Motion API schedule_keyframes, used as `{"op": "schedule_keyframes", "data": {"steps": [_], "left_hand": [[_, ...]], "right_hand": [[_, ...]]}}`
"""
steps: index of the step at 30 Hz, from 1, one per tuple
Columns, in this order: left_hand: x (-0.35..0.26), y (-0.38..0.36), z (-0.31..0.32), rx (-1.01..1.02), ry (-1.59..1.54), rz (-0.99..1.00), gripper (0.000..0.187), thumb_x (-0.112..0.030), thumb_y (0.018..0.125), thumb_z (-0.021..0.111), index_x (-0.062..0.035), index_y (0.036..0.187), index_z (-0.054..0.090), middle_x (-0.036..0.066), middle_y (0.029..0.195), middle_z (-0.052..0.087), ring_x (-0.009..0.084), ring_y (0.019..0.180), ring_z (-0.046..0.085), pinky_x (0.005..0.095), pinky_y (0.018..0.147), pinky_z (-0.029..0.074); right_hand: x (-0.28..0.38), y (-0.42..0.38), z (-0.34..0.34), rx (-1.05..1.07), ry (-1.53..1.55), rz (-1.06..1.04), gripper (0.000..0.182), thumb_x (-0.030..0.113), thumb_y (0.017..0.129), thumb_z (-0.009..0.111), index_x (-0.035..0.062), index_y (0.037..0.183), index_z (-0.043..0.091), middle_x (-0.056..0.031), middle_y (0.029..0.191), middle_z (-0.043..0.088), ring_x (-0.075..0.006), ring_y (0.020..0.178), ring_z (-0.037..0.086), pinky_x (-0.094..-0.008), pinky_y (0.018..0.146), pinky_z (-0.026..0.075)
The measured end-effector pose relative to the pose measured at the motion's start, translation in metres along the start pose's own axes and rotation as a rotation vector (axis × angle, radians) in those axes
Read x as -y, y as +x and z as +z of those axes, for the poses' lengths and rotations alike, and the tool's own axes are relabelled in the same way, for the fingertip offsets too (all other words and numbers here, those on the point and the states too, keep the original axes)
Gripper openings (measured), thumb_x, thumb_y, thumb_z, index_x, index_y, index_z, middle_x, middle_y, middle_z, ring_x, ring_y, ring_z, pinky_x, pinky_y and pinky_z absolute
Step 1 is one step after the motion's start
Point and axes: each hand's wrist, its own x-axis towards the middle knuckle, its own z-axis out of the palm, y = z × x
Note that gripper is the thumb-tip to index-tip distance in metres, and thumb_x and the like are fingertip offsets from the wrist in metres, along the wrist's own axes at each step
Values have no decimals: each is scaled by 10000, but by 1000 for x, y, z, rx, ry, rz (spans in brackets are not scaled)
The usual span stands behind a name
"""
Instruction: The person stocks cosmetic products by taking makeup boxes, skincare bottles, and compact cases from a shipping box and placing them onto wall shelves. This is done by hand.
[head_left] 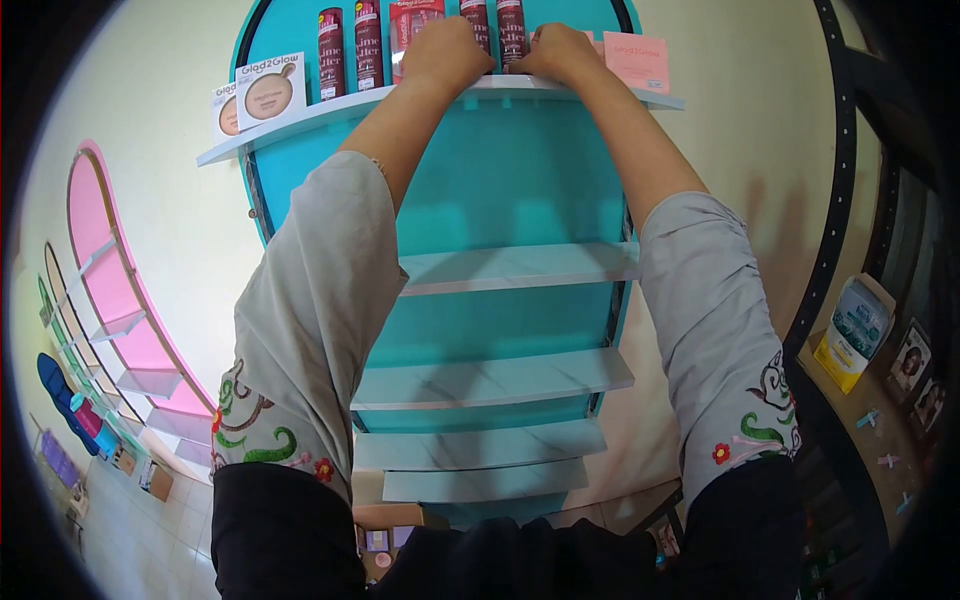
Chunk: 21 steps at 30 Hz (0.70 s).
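White top shelf – standing on it: maroon bottles, white boxes, red pack, pink box.

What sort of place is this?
Probably a cosmetics shop or its stockroom: tall dark-red bottles and a white box picturing a compact line a turquoise display's top shelf, with pink arched shelving at left.

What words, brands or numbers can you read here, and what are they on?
"Glad2Glow": front white box, left end of the top shelf.
"Glad2Glow": pink box, right end.
"Glad2Glow": red pack, its lower part behind a hand.
"ime" and "tter", word beginnings unclear: dark-red bottles.
Too small or blurred: the remaining print on these, and the yellow-and-white pouch at far right.
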Motion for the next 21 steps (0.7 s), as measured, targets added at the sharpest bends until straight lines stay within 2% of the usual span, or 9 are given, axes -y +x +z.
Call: {"op": "schedule_keyframes", "data": {"steps": [4,7,10,13,15,16,17,20,21], "left_hand": [[3,0,5,-54,13,-10,352,-268,634,717,-26,883,664,185,897,642,330,848,628,405,754,511],[2,-1,2,-29,41,15,353,-278,645,714,-31,892,661,186,898,641,320,849,628,405,744,513],[-1,-6,-4,-46,47,53,355,-279,658,711,-30,905,652,189,869,642,319,846,629,411,742,515],[12,1,2,-163,-21,158,315,-284,691,699,-16,834,615,158,795,647,306,745,639,400,660,511],[2,-17,-29,-275,-49,194,332,-239,713,688,21,878,563,187,785,620,315,715,619,394,630,489],[-3,-24,-46,-333,-63,213,343,-216,724,683,39,900,537,202,780,606,319,701,610,390,615,478],[1,-26,-55,-255,-122,269,382,-234,726,677,54,911,507,241,827,585,399,709,574,412,628,475],[-4,-55,-83,-89,-267,106,426,-249,729,685,39,992,512,236,937,584,390,817,580,410,704,476],[4,-62,-81,-152,-279,167,387,-275,737,686,24,917,518,187,855,587,312,729,575,362,640,464]], "right_hand": [[3,2,0,31,11,-11,507,445,523,772,35,773,613,-136,777,642,-274,764,622,-356,709,480],[0,3,5,-34,1,-37,513,463,523,773,42,770,614,-129,746,635,-274,747,619,-353,705,480],[4,-11,-16,-12,21,-21,503,464,555,767,46,792,615,-124,803,640,-257,786,621,-342,726,477],[20,-50,-81,-141,98,94,334,177,725,688,-4,989,593,-168,915,638,-262,817,624,-336,709,505],[-6,-66,-106,-287,202,176,372,259,705,704,44,996,619,-155,909,648,-260,824,630,-360,746,502],[-52,-56,-108,-377,135,72,453,358,652,730,43,954,608,-139,892,645,-246,841,621,-348,754,486],[-92,-46,-104,-464,67,-34,542,456,599,756,43,911,597,-123,876,641,-231,858,613,-336,762,470],[-108,-70,-105,-349,49,195,618,453,635,742,23,1033,544,-143,956,626,-218,918,595,-324,792,464],[-118,-71,-101,-260,109,216,705,460,641,738,4,1120,495,-163,998,604,-235,941,583,-337,809,461]]}}
